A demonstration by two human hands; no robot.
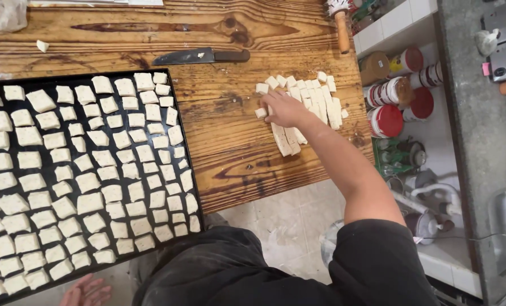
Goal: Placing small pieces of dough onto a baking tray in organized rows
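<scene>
The right hand lies on the near-left edge of a heap of cut dough pieces, pale little squares and strips piled on the wooden table. Its fingers curl down onto the pieces at that edge, and one small square sits just at the fingertips; whether the grip is closed on a piece or only resting on the pile cannot be told from here. The bare forearm runs from the hand back toward the person's dark sleeve at the lower right.

Left of the heap, well apart from it, a black baking tray holds many rows of the same pale squares, laid out singly and close together; its near end hangs out past the table's near edge. Beyond the heap and to its left, a dark-handled knife lies flat on the table, blade pointing left. Farther left still, a single stray dough scrap sits alone on the wood. Beyond the heap to the right, a wooden-handled tool lies at the table's far edge.

The left hand shows low under the tray's near edge, palm open and fingers spread, holding nothing.

Right of the heap, below the table's edge, jars with red lids stand on a lower tiled surface.
</scene>
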